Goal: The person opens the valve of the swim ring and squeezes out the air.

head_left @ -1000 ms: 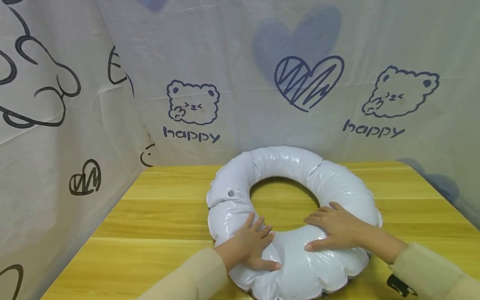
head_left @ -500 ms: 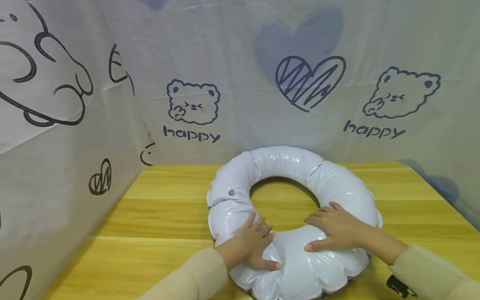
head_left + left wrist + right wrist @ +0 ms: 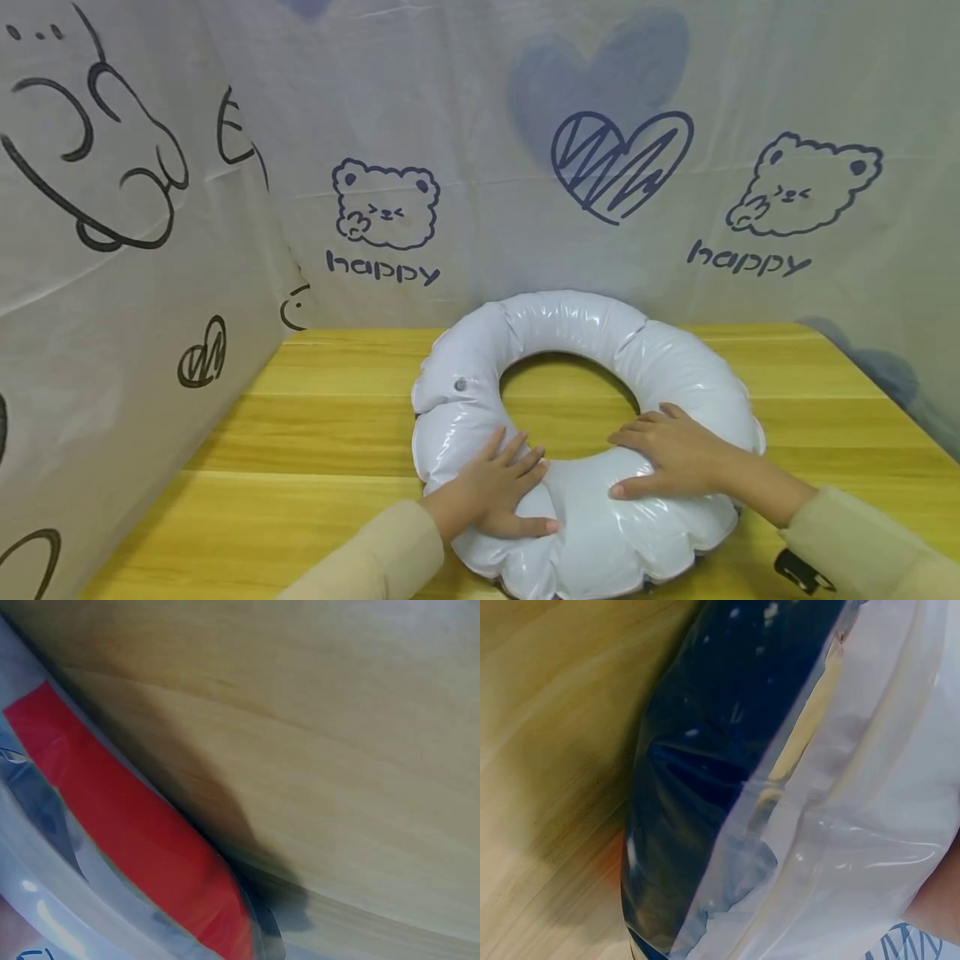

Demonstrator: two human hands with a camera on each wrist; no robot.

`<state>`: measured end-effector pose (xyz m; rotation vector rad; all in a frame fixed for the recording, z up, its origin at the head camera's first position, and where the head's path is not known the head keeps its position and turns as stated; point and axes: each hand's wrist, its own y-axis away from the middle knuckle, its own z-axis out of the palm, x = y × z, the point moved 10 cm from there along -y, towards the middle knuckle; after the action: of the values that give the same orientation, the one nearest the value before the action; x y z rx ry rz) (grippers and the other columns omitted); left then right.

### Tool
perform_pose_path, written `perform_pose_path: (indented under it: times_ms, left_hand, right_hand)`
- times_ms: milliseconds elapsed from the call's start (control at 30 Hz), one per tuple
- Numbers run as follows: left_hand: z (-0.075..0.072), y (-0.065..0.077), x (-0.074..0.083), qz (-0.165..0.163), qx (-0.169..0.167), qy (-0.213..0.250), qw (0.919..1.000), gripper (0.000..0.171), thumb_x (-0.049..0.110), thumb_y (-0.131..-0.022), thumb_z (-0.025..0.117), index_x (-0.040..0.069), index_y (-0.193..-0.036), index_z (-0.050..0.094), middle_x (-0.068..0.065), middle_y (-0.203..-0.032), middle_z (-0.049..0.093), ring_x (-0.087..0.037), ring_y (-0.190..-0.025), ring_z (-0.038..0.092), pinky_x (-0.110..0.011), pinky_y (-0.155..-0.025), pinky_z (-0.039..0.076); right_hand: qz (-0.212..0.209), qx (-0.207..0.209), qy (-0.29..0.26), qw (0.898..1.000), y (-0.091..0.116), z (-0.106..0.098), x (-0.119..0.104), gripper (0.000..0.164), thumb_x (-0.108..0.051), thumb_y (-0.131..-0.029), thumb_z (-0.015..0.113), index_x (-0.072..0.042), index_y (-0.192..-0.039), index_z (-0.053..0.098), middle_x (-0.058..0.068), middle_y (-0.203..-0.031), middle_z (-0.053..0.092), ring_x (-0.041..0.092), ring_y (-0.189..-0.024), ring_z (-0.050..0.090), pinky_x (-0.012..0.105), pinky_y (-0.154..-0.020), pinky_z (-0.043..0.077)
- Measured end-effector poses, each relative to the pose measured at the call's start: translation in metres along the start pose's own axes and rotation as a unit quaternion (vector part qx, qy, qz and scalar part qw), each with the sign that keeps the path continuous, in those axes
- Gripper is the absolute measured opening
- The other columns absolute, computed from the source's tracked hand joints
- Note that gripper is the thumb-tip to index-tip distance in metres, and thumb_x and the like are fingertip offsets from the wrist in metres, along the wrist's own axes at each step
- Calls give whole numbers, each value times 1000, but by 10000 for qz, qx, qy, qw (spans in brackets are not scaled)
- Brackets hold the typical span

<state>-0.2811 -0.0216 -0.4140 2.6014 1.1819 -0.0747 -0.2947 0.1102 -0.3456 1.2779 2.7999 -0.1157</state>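
Note:
A white inflatable swim ring lies flat on the wooden table, its glossy upper face puffed and creased at the seams. On its left side sits a small round valve. My left hand rests on the near-left part, fingers spread toward the hole. Across from it, my right hand lies on the near-right part with fingertips at the inner edge. The left wrist view catches a red band on the ring's lower side. In the right wrist view that lower side shows a dark blue area.
The wood-grain table extends to both sides of the ring. Behind it hangs a pale cloth printed with bears and hearts, and another cloth closes off the left. A small black object shows beneath the right sleeve.
The left cloth's drawings have shifted to the right. My left hand and the near-left part of the ring have moved very slightly left; my right hand stays in place.

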Motion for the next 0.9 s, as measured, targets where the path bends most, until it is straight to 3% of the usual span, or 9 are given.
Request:
perform_pose_path:
  times_ms: [900]
  left_hand:
    - [12,-5,2,-203,-193,176,9995,81,75,-85,25,24,-148,24,2,-155,20,-26,-144,14,-44,-117,-2]
  right_hand:
    - [-55,82,74,9999,2,2,-1,71,-67,-76,56,-8,-115,63,9,-113,66,33,-106,58,63,-94,34]
